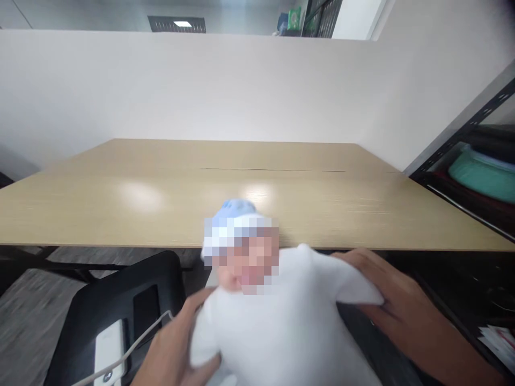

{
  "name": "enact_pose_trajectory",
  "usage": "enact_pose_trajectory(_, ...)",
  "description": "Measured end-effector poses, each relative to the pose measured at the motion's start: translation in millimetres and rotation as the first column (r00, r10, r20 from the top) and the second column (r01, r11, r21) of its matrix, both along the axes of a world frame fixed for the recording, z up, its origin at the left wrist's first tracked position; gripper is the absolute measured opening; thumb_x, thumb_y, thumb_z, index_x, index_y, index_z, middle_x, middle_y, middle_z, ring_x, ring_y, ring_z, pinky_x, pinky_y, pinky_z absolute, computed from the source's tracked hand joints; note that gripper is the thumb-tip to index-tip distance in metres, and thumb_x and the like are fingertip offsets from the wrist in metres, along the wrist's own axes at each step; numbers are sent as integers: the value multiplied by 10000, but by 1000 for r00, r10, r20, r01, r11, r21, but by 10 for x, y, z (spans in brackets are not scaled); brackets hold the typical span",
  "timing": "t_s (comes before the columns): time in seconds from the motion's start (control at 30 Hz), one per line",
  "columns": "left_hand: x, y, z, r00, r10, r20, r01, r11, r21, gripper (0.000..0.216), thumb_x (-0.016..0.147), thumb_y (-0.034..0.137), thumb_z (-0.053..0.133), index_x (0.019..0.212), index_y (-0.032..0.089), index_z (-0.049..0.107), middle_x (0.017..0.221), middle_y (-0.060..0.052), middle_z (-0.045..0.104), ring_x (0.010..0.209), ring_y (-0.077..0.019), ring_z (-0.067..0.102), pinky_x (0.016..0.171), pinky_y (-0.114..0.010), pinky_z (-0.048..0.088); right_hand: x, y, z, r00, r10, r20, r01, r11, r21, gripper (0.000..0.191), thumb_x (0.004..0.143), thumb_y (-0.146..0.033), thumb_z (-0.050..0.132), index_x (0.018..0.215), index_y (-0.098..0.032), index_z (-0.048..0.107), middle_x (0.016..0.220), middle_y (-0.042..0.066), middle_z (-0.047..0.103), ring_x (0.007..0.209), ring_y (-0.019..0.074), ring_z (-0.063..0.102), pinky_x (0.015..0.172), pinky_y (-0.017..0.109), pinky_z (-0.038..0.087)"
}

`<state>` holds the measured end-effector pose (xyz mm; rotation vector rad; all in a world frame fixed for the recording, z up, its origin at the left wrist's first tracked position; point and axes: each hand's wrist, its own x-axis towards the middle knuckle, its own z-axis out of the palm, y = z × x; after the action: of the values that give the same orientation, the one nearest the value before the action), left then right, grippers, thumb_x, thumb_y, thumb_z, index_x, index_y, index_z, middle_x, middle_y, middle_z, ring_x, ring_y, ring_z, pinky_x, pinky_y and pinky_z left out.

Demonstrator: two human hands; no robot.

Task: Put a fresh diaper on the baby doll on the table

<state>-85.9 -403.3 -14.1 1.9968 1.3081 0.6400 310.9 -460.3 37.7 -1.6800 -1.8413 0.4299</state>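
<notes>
A baby doll (277, 321) in a white garment and a light blue cap (235, 208) is held up at the near edge of the table, its head leaning toward the left. Its face is blurred out. My left hand (173, 343) is closed around the sleeve and side at the left, thumb across the front. At the right, my right hand (390, 300) grips the other sleeve, with fingers partly behind the cloth. The doll's lower end runs out of the bottom of the view.
A long wooden table (161, 161) spans the view before a white wall (225, 86). At lower left is a black chair (161, 273) bearing a white power bank (109, 348) with a cable (140, 338). A black shelf rack (454, 128) holding green cloth (483, 174) stands right.
</notes>
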Motion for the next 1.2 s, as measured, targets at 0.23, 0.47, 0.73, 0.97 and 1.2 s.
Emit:
enact_pose_trajectory(0.23,697,1738,388,977,-187,-103,201,968,153,568,909,494,680,1405,227,611,1345,-85,779,1163,-343,754,968,-403,581,440,1152,-273,983,-155,95,142,981,130,319,1067,-533,605,1146,-247,725,1105,95,760,1001,327,700,828,412,523)
enact_pose_trajectory(0.47,911,2962,327,964,-207,-165,212,977,14,653,815,494,700,1394,196,656,1337,-103,771,1137,-337,735,911,-408,569,682,2159,-746,975,-166,150,146,980,137,353,1065,-580,609,1077,-240,703,1054,94,760,955,319,698,792,403,504)
enact_pose_trajectory(0.73,866,3788,276,927,-94,-363,158,976,149,655,796,566,728,1356,229,688,1240,-98,812,1043,-345,755,784,-381,529,776,2976,-928,968,-162,189,117,966,231,428,1089,-620,583,1220,-235,715,1149,125,778,1034,345,710,858,432,533)
enact_pose_trajectory(0.97,985,4384,159,948,29,-317,77,946,316,635,798,562,724,1322,203,713,1219,-122,818,1057,-350,748,844,-404,554,904,3753,-1036,956,-192,220,120,945,304,485,1085,-629,577,1284,-213,728,1227,159,784,1085,371,707,893,449,540)
enact_pose_trajectory(1.2,1163,5019,12,950,140,-280,4,890,456,608,857,585,698,1316,189,741,1268,-153,816,1129,-382,742,956,-459,564,989,4475,-1031,931,-255,261,160,929,335,563,1069,-688,560,1267,-205,772,1159,162,797,1047,389,699,887,475,536)
